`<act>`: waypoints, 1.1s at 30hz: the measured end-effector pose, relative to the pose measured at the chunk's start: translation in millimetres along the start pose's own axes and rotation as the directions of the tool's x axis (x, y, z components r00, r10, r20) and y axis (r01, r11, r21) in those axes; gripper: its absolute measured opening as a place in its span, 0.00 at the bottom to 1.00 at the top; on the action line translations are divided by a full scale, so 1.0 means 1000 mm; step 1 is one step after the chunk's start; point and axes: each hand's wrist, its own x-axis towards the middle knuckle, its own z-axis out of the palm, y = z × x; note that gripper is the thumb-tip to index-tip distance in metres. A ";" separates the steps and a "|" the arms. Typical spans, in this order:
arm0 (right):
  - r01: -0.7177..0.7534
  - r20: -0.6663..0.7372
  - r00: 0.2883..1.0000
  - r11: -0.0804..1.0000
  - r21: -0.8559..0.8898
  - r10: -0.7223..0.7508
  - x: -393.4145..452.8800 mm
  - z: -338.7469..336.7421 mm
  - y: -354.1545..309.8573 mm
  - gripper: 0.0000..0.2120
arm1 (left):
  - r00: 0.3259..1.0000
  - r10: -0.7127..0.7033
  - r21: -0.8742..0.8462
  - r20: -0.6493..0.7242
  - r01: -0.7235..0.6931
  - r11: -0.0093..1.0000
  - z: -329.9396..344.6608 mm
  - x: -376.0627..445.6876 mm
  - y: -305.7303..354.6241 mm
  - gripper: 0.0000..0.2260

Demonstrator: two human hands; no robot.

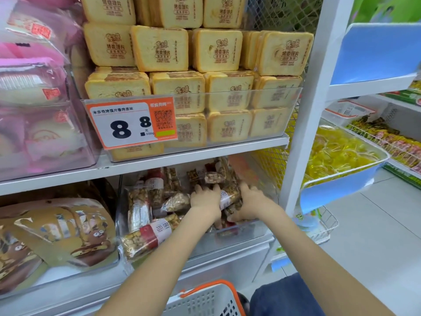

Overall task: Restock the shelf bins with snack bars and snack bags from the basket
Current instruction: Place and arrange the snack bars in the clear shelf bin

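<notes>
Low in the middle of the frame, on the lower shelf, sits the clear bin (241, 231) holding the snack bars (145, 233), nut-and-grain bars in clear wrappers with red and white labels, heaped in all directions. Both my hands are inside it. My left hand (205, 199) lies palm down on the heap, its fingers (197, 188) bent over a bar; whether they grip it or only press on it I cannot tell. My right hand (247, 201) is just beside it toward the right of the bin, its fingers curled round a labelled bar (229, 197) that lies between the two hands, with the thumb low near the bin's front wall.

At the bottom middle of the frame, below my forearms, is the basket (205, 302), white with a grid of holes and an orange rim. My knee in blue denim (287, 297) shows just right of it.

Left of the bar bin, on the same shelf, another clear bin holds brown snack bags (59, 233) printed with cartoon bears. On the shelf above, a clear bin is stacked high with toast-shaped yellow packs (211, 51), and an orange and white price tag (131, 122) reading 8.8 hangs on its front. Pink and white wrapped packs (34, 92) fill the upper left. Right of the white upright, a blue-fronted bin of yellow packets (337, 153) slopes down toward the floor.
</notes>
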 end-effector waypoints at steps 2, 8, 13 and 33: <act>-0.048 -0.033 0.999 0.981 -0.187 0.042 0.003 0.011 -0.010 0.52 | 0.999 0.015 -0.016 0.033 -0.014 1.000 -0.004 0.003 -0.004 0.37; -0.261 -0.154 0.962 0.924 -0.279 0.225 0.003 0.015 -0.026 0.56 | 1.000 -0.003 -0.308 0.003 0.003 0.951 -0.016 0.001 -0.021 0.44; -0.277 -0.127 0.960 0.888 -0.367 0.248 0.001 0.013 -0.025 0.53 | 0.968 -0.215 -0.558 -0.127 0.109 0.823 -0.047 0.019 -0.037 0.12; 0.328 -0.262 0.890 0.923 -0.201 -0.374 0.054 -0.022 -0.026 0.36 | 0.966 0.083 0.103 -0.246 -0.060 0.993 -0.037 0.015 -0.079 0.14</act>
